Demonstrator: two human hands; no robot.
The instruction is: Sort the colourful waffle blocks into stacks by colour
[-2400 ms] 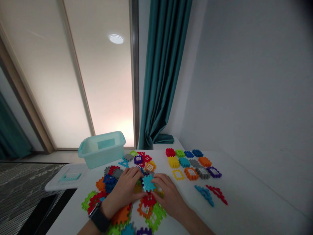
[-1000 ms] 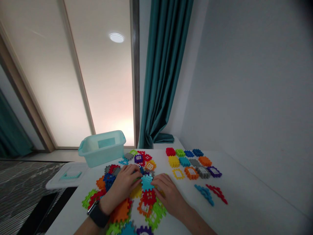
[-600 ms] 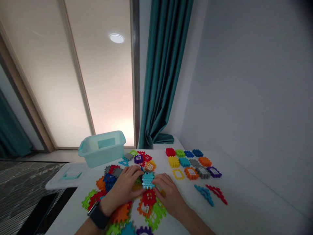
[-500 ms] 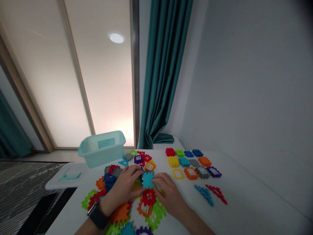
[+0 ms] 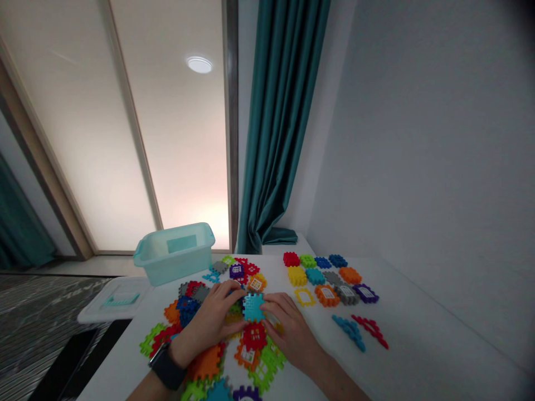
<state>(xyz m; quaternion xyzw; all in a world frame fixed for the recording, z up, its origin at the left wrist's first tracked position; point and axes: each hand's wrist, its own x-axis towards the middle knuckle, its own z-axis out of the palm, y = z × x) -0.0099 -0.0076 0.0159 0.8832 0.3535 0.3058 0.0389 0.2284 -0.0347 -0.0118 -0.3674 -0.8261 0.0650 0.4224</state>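
Between my two hands is a light blue square interlocking building tile [image 5: 253, 308] with notched edges, held above a loose pile. My left hand [image 5: 215, 314], with a dark watch on its wrist, grips the tile's left side with fingers and thumb. From the right, my right hand [image 5: 288, 331] pinches the opposite edge. Just below the tile lie a red tile [image 5: 254, 336] and an orange tile with a window pattern [image 5: 247, 356]. A large orange tile [image 5: 204, 363] is partly hidden by my left forearm.
Sorted stacks, among them a yellow stack [image 5: 297, 276] and a purple frame [image 5: 366, 293], stand in rows at right. Nearer lie a blue triangular piece [image 5: 350, 332] and a red one [image 5: 371, 332]. A teal bin [image 5: 175, 256] and its lid [image 5: 115, 301] are at left.
The light blue tile has been turned over between my fingers: its brick-patterned face showed earlier, and a plainer face shows now. Both hands stay in nearly the same place.
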